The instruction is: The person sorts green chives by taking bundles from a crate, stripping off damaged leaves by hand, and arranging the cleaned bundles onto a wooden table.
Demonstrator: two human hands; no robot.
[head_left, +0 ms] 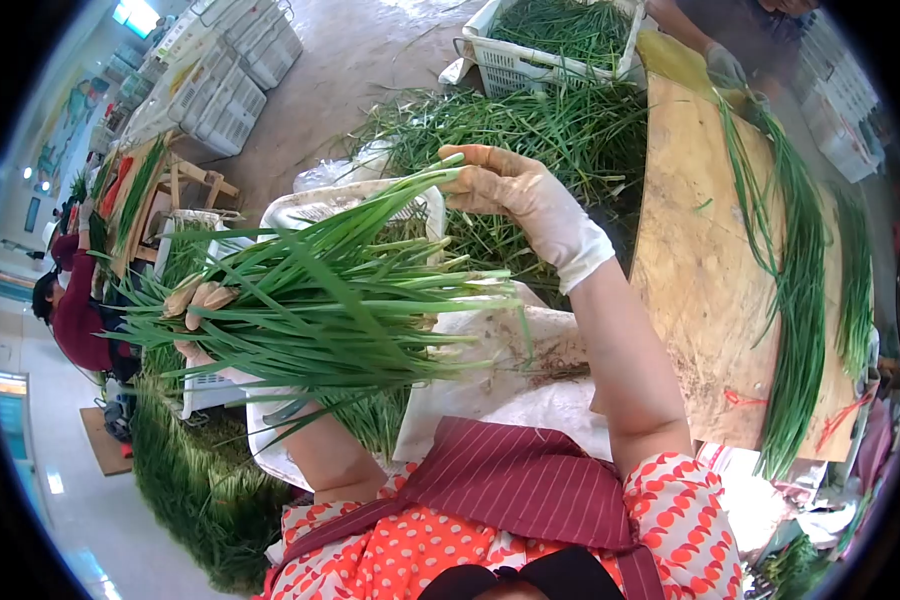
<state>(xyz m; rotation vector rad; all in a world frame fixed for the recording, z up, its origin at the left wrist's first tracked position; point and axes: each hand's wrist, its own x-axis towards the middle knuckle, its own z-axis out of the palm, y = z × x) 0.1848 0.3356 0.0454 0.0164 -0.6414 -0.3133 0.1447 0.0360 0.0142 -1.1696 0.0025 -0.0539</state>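
Note:
A loose bunch of long green stalks (pixel 340 310) lies across my left hand (pixel 202 305), whose gloved fingers curl over the leafy end at the left. The pale stem ends point right. My right hand (pixel 505 185), in a whitish glove with stained fingertips, pinches the pale ends of a few stalks above the rest of the bunch. Beneath the bunch stands a white plastic basket (pixel 275 215) with more greens in it. A soiled white cloth (pixel 530 400) lies over my lap, below the stem ends.
A wooden board (pixel 700 280) at right bears long green stalks (pixel 800 300) and red ties. Loose greens (pixel 530 130) heap on the floor ahead, before a filled white crate (pixel 550 62). A co-worker's gloved hand (pixel 725 65) is at upper right; another person (pixel 75 315) works far left near stacked crates (pixel 225 90).

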